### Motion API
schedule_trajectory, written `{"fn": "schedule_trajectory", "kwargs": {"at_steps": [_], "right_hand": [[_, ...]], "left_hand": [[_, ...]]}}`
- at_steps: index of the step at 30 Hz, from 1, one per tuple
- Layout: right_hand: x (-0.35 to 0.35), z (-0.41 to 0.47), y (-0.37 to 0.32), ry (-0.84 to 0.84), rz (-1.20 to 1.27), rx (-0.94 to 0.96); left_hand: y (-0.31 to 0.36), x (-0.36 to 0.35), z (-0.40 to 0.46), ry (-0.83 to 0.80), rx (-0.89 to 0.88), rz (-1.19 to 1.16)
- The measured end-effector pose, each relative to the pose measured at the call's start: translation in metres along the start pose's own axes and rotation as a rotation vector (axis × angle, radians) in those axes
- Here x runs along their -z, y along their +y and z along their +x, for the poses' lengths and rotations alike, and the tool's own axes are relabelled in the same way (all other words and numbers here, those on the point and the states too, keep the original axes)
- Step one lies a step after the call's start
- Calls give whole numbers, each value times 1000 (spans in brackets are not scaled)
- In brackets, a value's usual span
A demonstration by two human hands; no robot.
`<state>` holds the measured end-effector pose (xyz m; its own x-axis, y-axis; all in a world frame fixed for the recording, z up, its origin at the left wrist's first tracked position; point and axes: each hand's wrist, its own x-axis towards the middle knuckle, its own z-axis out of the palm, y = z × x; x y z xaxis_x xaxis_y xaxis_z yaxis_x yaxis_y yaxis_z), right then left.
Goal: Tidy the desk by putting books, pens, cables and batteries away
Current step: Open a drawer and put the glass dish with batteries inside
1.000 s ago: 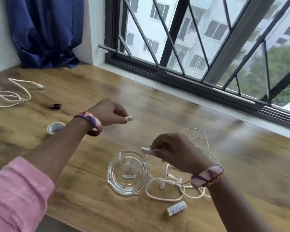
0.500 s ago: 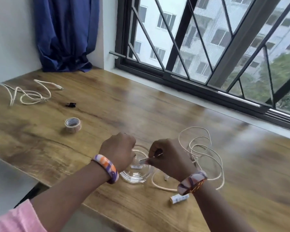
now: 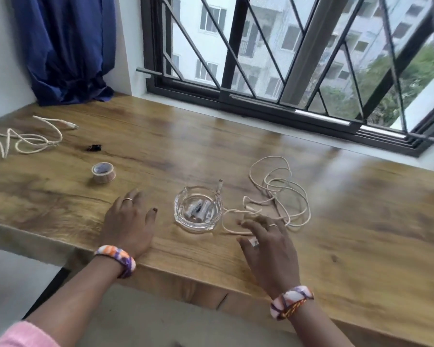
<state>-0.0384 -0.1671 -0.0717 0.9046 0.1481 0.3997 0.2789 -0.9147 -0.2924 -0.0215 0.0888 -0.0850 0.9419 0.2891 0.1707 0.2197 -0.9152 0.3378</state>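
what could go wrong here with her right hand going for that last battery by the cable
1. The right hand covers most of the loose battery, which lies near the desk edge; a nudge might roll it off.
2. The tangled white cable lies right beside the fingers and against the glass dish; snagging it could drag the dish and its batteries.

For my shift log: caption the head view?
Batteries in glass ashtray; right hand reaches for another on the desk; left hand open.
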Motion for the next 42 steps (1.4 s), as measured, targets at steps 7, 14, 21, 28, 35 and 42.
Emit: {"fn": "schedule_trajectory", "kwargs": {"at_steps": [7,14,21,28,35,42], "right_hand": [[-18,-38,-9,-37,-29,-87],[-15,-24,-34,122,197,-121],[-23,38,-82,252,296,28],[-55,38,-82,191,159,-8],[-73,-55,-155,241,369,-66],[-173,-81,-193,115,1469,-1553]], "left_hand": [[-8,-5,-1,35,-3,-12],[-9,-9,3,35,49,-76],[-9,-12,5,17,67,-68],[-11,-13,4,-30,50,-85],[-52,-4,-9,-55,-520,-430],[-172,16,-16,-101,-1025,-149]]}}
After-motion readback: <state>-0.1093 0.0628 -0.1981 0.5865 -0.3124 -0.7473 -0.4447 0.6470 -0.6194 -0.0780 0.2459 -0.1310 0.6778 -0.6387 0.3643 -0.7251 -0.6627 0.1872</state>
